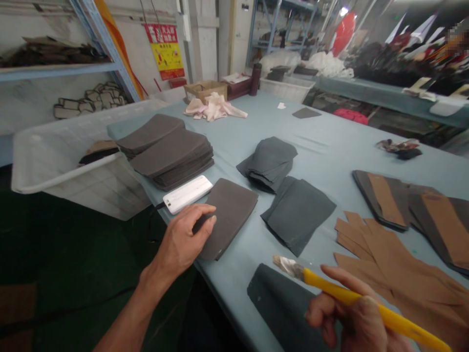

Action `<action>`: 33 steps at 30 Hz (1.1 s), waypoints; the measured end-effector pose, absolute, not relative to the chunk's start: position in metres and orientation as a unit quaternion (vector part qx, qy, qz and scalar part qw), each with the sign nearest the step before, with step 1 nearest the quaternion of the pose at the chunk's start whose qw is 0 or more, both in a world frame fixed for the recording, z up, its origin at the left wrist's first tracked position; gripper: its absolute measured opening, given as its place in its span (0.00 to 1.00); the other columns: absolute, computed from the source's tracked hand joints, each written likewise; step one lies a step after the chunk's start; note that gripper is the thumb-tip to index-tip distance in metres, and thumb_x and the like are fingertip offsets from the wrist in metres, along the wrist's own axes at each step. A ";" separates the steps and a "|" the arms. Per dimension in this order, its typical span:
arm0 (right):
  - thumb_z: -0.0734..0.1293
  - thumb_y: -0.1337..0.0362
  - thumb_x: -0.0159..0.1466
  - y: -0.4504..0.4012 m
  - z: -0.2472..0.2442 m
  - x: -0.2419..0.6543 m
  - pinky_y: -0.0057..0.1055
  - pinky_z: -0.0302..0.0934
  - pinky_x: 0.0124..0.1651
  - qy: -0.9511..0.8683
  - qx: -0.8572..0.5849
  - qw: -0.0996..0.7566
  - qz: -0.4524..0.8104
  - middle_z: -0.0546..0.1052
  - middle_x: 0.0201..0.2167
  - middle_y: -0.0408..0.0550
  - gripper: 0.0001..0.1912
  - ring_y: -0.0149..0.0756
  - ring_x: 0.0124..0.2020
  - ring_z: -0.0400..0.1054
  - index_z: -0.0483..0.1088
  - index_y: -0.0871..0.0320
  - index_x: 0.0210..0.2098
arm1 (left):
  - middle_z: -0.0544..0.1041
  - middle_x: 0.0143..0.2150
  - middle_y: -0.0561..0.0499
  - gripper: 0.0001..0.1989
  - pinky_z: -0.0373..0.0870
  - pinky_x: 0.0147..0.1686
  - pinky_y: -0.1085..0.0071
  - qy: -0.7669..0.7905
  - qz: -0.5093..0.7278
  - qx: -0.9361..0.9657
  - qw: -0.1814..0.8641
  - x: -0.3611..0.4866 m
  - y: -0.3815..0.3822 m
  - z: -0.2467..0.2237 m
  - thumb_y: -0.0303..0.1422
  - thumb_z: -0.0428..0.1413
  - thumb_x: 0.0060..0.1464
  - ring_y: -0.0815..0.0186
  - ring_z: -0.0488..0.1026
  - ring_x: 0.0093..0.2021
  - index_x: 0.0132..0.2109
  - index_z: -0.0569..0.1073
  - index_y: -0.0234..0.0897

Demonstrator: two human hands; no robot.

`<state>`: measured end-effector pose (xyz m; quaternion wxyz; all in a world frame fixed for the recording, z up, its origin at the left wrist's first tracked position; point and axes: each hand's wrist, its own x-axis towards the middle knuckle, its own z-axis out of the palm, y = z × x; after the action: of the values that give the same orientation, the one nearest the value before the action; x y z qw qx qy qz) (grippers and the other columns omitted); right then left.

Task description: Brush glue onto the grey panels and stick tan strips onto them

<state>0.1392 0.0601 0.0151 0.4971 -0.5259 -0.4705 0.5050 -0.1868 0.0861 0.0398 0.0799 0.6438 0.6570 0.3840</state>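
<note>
My left hand (186,234) hovers at or rests on the near-left edge of a thin stack of grey-brown panels (234,210). Its thumb and index finger are curved and apart, and the other fingers are hidden. A yellow-handled paintbrush (340,291) with whitish, coated bristles is gripped in my right hand (355,313). Below the brush lies a dark grey-green panel (278,303), partly covered by that hand. Two loose piles of dark grey-green pieces, one farther back (271,161) and one nearer (298,212), sit mid-table.
A white power bank (187,194) with a cable lies by tall grey-brown stacks (172,156). Brown strips (381,244) and dark panels with brown strips (388,198) are at right. A white plastic bin (40,166) stands left of the blue-covered table (330,146). Pale cloth scraps (216,107) lie behind.
</note>
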 end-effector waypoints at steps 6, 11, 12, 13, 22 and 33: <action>0.61 0.33 0.70 0.081 0.039 0.101 0.30 0.57 0.23 -0.423 -0.593 0.498 0.470 0.71 0.19 0.43 0.34 0.34 0.19 0.63 0.77 0.59 0.45 | 0.84 0.51 0.46 0.11 0.77 0.58 0.56 0.615 0.389 0.682 0.073 -0.182 0.124 0.036 0.34 0.55 0.68 0.57 0.81 0.53 0.51 0.78 0.37; 0.66 0.35 0.67 0.107 0.028 0.101 0.29 0.56 0.22 -0.405 -0.546 0.518 0.519 0.72 0.19 0.42 0.31 0.31 0.18 0.61 0.77 0.60 0.43 | 0.83 0.53 0.45 0.08 0.76 0.59 0.54 0.538 0.360 0.760 0.068 -0.175 0.146 0.029 0.30 0.55 0.68 0.57 0.79 0.55 0.50 0.78 0.38; 0.67 0.36 0.66 0.110 0.027 0.100 0.29 0.56 0.22 -0.401 -0.540 0.519 0.528 0.71 0.19 0.41 0.31 0.31 0.18 0.61 0.77 0.60 0.43 | 0.83 0.53 0.44 0.08 0.76 0.59 0.54 0.522 0.348 0.776 0.065 -0.174 0.148 0.028 0.30 0.55 0.68 0.56 0.79 0.55 0.50 0.78 0.37; 0.68 0.36 0.66 0.112 0.027 0.097 0.29 0.55 0.23 -0.395 -0.538 0.519 0.534 0.71 0.19 0.40 0.30 0.30 0.18 0.60 0.77 0.59 0.43 | 0.83 0.53 0.43 0.08 0.76 0.59 0.53 0.509 0.336 0.790 0.062 -0.174 0.149 0.027 0.29 0.55 0.69 0.56 0.79 0.56 0.50 0.78 0.37; 0.73 0.39 0.61 0.113 0.038 0.077 0.26 0.54 0.22 -0.354 -0.543 0.538 0.538 0.68 0.19 0.37 0.27 0.27 0.18 0.58 0.76 0.57 0.39 | 0.83 0.53 0.41 0.11 0.77 0.57 0.53 0.469 0.283 0.837 0.013 -0.184 0.151 0.027 0.27 0.50 0.72 0.55 0.78 0.55 0.50 0.78 0.33; 0.75 0.40 0.61 0.112 0.034 0.074 0.24 0.56 0.22 -0.379 -0.555 0.518 0.529 0.69 0.17 0.37 0.24 0.28 0.18 0.60 0.75 0.56 0.36 | 0.81 0.56 0.39 0.11 0.76 0.56 0.52 0.467 0.238 0.851 0.016 -0.186 0.154 0.025 0.27 0.51 0.72 0.53 0.77 0.55 0.50 0.78 0.32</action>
<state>0.0742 0.1124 0.0335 0.5180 -0.5548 -0.3790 0.5293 -0.1858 0.1539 0.0254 0.0160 0.8514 0.4672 0.2377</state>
